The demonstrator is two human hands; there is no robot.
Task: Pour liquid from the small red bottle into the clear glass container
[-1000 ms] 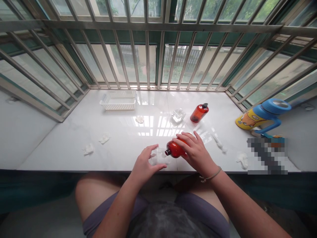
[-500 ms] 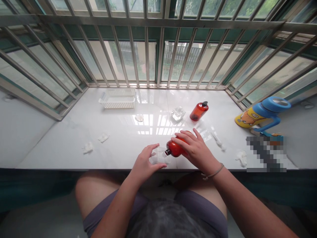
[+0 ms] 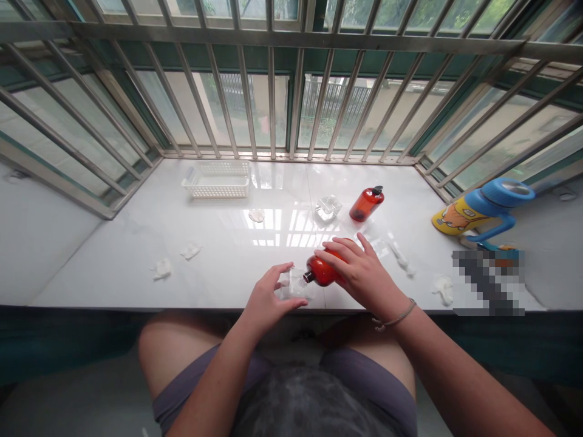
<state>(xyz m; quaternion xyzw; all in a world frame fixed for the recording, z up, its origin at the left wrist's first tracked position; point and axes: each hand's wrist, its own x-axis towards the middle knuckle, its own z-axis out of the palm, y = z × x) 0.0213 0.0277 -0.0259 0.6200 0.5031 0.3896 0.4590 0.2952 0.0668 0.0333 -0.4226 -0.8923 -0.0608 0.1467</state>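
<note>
My right hand (image 3: 353, 264) is wrapped over a red translucent bottle (image 3: 321, 271), tipped to the left with its dark neck pointing down. The neck sits at the mouth of a small clear container (image 3: 294, 282). Around that container my left hand (image 3: 271, 295) curls, thumb at the near side and fingers at the far side. Whether liquid is running out is too small to tell. Part of the bottle's body is hidden under my right fingers. Beyond it stands a second red bottle (image 3: 367, 204) with a black cap, beside a clear square container (image 3: 328, 208).
A white perforated basket (image 3: 217, 194) stands at the back left. Crumpled white tissues (image 3: 161, 269) lie at the left, and another tissue (image 3: 443, 290) at the right. A yellow and blue flask (image 3: 464, 212) leans at the far right. Metal bars (image 3: 291, 42) close off the back.
Both hands hold nearly the same pose, the bottle still tipped at the clear container. The view has shifted very slightly.
</note>
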